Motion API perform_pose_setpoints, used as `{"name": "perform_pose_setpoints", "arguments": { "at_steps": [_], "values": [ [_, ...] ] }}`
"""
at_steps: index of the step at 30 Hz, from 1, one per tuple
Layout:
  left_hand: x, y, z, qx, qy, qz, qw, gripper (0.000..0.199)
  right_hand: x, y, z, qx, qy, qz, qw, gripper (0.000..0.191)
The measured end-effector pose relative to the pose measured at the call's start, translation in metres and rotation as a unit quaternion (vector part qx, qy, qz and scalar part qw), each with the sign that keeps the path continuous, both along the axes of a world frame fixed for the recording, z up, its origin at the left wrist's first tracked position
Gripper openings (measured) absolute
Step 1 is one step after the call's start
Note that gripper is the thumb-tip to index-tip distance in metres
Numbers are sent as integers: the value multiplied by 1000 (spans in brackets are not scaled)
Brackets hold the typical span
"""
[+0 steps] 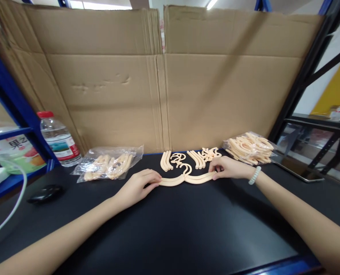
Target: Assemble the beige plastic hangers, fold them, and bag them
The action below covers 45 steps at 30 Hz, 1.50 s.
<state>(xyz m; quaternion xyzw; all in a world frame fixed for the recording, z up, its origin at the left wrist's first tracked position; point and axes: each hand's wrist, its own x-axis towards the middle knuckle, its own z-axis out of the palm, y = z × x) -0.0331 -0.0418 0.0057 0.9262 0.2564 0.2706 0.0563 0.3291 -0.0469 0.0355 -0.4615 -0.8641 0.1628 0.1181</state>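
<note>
Left hand [139, 186] clasping one end of the cream plastic hanger [172, 181], right hand [228, 168] pinching the other, hook [190, 168] pointing away, black counter [164, 233] below

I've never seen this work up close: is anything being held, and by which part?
Yes, a beige hanger-shaped piece: the left hand holds its left end, the right hand its right end.

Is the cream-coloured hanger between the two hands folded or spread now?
Spread. The hanger stretches sideways from the left hand to the right hand, hook in the middle.
</note>
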Motion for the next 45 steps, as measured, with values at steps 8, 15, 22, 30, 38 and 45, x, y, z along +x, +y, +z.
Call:
{"name": "perform_pose_setpoints", "arguments": {
  "at_steps": [8,15,22,30,38,45],
  "values": [
    [-3,2,-4,7,-14,20,1000,15,-1,3,-6,24,11,-11,1000,17],
    [-2,-1,-4,9,-19,38,999,17,-3,3,-5,33,12,-10,999,12],
    [-1,-10,2,18,-15,76,997,18,0,0,0,85,39,-31,995,19],
    [26,27,25,-47,48,188,980,12,-38,42,18,122,22,-29,992,20],
    [60,69,25,-98,119,325,933,30,-109,99,12,76,-114,21,990,31],
    [58,78,24,-116,138,358,916,30,-127,116,13,53,-178,37,982,29]
  ]
}}
